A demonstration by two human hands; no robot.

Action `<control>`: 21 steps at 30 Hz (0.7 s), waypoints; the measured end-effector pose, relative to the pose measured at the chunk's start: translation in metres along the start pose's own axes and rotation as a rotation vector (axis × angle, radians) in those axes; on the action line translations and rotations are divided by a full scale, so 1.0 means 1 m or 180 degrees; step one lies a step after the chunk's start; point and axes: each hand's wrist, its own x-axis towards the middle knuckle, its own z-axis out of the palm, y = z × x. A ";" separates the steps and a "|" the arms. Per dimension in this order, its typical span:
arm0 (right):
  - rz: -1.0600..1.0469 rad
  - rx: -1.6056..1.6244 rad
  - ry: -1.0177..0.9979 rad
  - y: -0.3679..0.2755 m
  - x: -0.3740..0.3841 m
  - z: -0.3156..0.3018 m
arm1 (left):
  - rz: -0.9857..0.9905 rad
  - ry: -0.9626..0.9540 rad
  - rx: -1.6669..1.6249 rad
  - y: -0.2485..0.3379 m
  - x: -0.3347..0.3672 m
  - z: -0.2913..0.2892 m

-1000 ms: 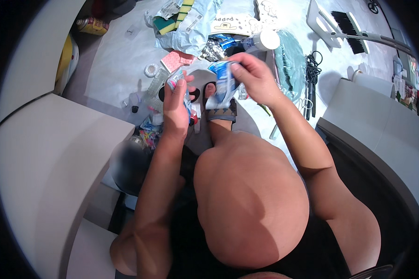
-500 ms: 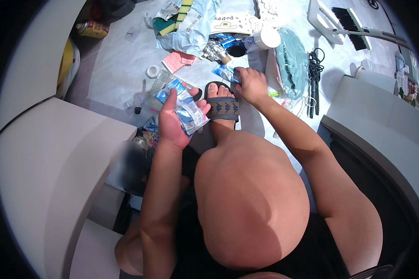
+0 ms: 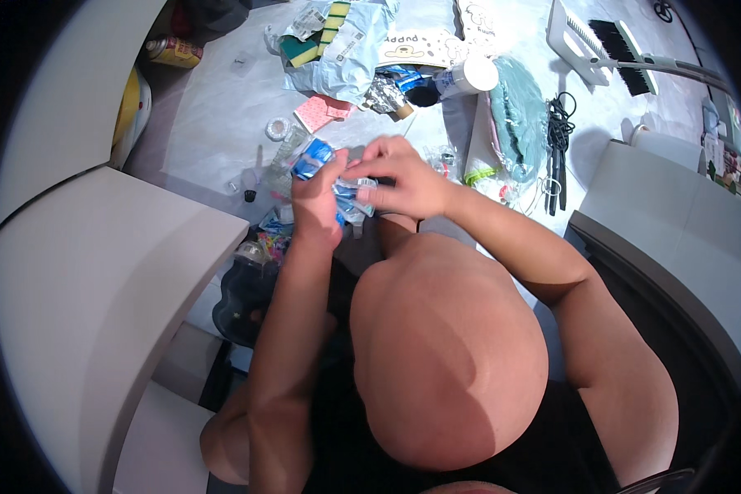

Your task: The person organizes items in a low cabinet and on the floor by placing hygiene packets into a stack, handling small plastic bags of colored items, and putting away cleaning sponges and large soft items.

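Packets of blue and clear film (image 3: 312,156), grasped in left hand (image 3: 314,202), beyond bent leg (image 3: 449,337) and above cluttered floor (image 3: 214,123). Right hand (image 3: 403,181) at lower packet (image 3: 347,192) from the other side, with blurred fingers; whether pinching or merely touching, impossible to tell. Judged light, pliable and slippery, with contents unseen. Best hold: flat pinch along a sealed edge, sparing the middle from squeezing.

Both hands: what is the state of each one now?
Left hand: holding blue packets.
Right hand: at the packets; whether it grips one cannot be told.
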 end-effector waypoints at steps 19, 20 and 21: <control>0.2333 0.1916 0.0021 0.067 0.192 0.040 | -0.0108 0.0178 -0.0945 0.014 -0.020 0.015; 0.1854 0.0662 -0.0051 0.077 0.185 0.043 | -0.0108 0.0185 -0.0951 0.014 -0.020 0.013; 0.1367 -0.0290 0.0706 0.085 0.169 0.046 | -0.0065 0.0174 -0.0965 0.013 -0.019 0.012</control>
